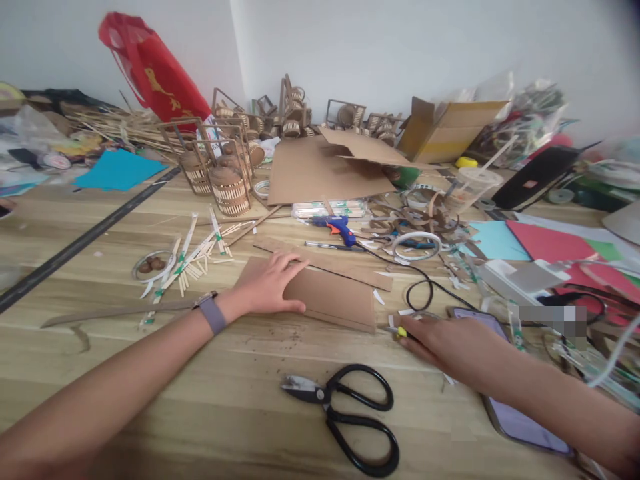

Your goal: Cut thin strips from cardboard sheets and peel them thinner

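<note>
My left hand [270,283] lies with fingers spread on a brown cardboard piece [335,297], which has a line along its near edge. A narrow cardboard strip [345,268] lies just beyond that piece. My right hand [440,337] is closed round a yellow utility knife [401,331]. The knife's tip points left, close to the cardboard's right corner; whether it touches is too small to tell. Large black-handled scissors [345,407] rest on the wood nearer to me, blades to the left.
A blue glue gun [341,229] and its cord lie behind the cardboard. Small lantern-like models [229,190] stand at the back left. A phone [525,420] lies under my right forearm. Stick pieces [193,267] and a tape roll [153,265] sit at left.
</note>
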Tool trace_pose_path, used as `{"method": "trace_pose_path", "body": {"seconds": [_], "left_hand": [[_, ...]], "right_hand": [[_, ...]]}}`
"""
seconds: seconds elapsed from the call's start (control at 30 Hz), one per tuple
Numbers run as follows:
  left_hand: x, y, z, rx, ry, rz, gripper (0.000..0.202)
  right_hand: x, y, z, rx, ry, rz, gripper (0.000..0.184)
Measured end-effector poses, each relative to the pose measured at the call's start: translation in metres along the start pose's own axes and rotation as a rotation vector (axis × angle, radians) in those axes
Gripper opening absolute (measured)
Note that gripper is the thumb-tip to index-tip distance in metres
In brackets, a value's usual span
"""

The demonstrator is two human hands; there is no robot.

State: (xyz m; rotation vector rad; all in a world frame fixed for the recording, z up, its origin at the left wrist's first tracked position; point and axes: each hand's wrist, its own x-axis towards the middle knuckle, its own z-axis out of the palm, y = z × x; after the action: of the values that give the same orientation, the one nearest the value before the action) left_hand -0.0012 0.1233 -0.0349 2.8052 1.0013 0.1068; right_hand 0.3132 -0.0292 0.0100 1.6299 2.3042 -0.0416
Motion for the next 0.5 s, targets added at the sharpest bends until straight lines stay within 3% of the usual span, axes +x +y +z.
{"method": "trace_pose_path", "body": {"seconds": [0.1, 0.23, 0.37, 0.5], "left_hand": [[0.0, -0.001, -0.017, -0.014, -0.113, 0.102, 0.098], [0.005, 0.004, -0.036, 0.01, -0.203, 0.132, 0.101], [0.003, 0.014, -0.053, -0.011, -0.221, 0.129, 0.105], [-0.005, 0.02, -0.074, -0.097, -0.306, 0.086, 0.093]], "right_hand": [[-0.003, -0.001, 0.0, -0.003, 0.009, 0.03, 0.022], [-0.003, -0.009, -0.007, 0.062, -0.011, 0.046, 0.021], [-0.004, -0.014, -0.018, 0.325, 0.077, 0.086, 0.025], [-0.003, -0.016, -0.032, 0.653, 0.081, 0.175, 0.033]]}}
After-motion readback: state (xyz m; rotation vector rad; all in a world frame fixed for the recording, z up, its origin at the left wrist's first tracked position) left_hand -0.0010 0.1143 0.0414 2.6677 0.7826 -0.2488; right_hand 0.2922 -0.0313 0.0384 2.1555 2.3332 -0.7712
